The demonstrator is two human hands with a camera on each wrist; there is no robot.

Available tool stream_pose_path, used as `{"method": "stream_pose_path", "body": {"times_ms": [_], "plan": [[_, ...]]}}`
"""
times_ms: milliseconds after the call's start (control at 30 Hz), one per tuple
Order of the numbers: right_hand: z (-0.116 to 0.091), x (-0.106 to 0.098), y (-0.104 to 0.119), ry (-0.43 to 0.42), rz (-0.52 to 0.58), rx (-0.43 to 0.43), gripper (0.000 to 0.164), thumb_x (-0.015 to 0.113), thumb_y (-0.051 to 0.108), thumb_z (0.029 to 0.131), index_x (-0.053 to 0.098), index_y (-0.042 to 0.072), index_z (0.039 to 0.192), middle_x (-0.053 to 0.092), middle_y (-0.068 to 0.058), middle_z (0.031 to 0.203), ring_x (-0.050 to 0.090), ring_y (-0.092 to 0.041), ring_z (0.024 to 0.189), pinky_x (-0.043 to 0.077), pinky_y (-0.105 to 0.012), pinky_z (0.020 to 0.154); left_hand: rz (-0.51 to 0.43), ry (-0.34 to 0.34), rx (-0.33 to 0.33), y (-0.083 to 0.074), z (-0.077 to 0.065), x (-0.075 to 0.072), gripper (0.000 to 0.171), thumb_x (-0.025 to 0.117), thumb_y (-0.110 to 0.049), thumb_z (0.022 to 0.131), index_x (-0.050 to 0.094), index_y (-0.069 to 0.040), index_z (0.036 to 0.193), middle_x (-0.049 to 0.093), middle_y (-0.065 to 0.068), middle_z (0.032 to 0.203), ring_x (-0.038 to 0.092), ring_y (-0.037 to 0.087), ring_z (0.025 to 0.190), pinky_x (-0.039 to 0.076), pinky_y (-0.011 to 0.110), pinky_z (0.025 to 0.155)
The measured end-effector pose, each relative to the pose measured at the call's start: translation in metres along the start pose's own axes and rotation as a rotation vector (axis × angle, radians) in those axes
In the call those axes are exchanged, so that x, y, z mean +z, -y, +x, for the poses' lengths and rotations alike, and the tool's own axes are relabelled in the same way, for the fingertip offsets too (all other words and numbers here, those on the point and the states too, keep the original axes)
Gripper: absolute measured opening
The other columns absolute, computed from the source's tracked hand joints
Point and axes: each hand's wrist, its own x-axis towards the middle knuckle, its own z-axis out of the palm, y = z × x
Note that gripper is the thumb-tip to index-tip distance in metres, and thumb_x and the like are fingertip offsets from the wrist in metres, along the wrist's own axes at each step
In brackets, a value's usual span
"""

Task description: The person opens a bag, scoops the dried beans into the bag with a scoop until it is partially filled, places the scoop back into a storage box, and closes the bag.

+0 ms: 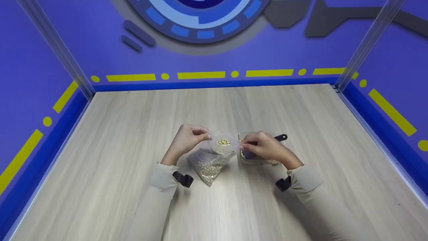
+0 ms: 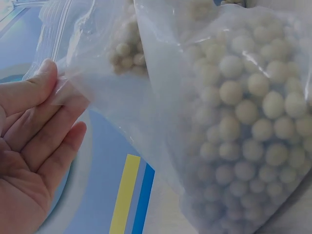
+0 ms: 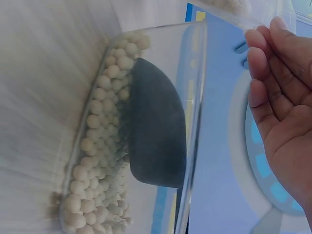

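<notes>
My left hand (image 1: 187,139) pinches the left side of a clear zip bag's (image 1: 200,155) mouth between thumb and fingers. At the mouth's right side, my right hand (image 1: 265,145) pinches the other edge. The bag's mouth is spread, and small round beige balls (image 1: 210,169) fill its lower part. In the left wrist view the bag (image 2: 161,126) hangs beside the palm, its zip strip near the thumb. Below my right hand stands a clear rectangular container (image 3: 200,68) part full of the same balls (image 3: 97,146). A black broad-bladed spatula (image 3: 158,126) leans inside it.
The spatula's handle (image 1: 283,137) sticks out past the container's right side. Both stand on a wood-grain table (image 1: 133,127). Blue printed panels (image 1: 200,63) with yellow marks rise at the table's back and sides.
</notes>
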Motion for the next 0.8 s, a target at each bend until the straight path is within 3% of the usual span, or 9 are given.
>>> {"method": "stream_pose_path", "body": {"times_ms": [333,567,800], "plan": [[0.003,-0.014,0.006,-0.049,0.01,0.027,0.01,0.067,0.012,0.088,0.074,0.006,0.085,0.072,-0.005,0.085,0.065,-0.014,0.081,0.052,-0.028,0.075,-0.056,-0.056,0.03,-0.008,-0.004,-0.001,0.01,0.076,-0.015,0.081,0.078,-0.007,0.085,0.075,0.007,0.092,0.07,0.019,0.09,0.055,0.033,0.082],[0.005,-0.026,0.006,-0.104,0.011,-0.012,0.008,0.068,0.011,0.087,0.074,0.005,0.085,0.072,-0.004,0.082,0.063,-0.011,0.079,0.051,-0.027,0.076,-0.223,-0.029,0.055,-0.014,-0.008,-0.003,0.012,0.072,-0.01,0.083,0.075,0.0,0.09,0.074,0.011,0.083,0.071,0.013,0.073,0.057,0.03,0.076],[0.004,-0.033,0.003,-0.164,0.036,-0.021,0.007,0.069,0.01,0.087,0.074,0.007,0.081,0.071,-0.002,0.08,0.062,-0.007,0.078,0.049,-0.021,0.074,-0.315,-0.003,0.072,-0.015,-0.011,-0.007,0.014,0.073,-0.009,0.083,0.074,0.002,0.09,0.074,0.007,0.081,0.07,0.012,0.07,0.058,0.032,0.076]]}}
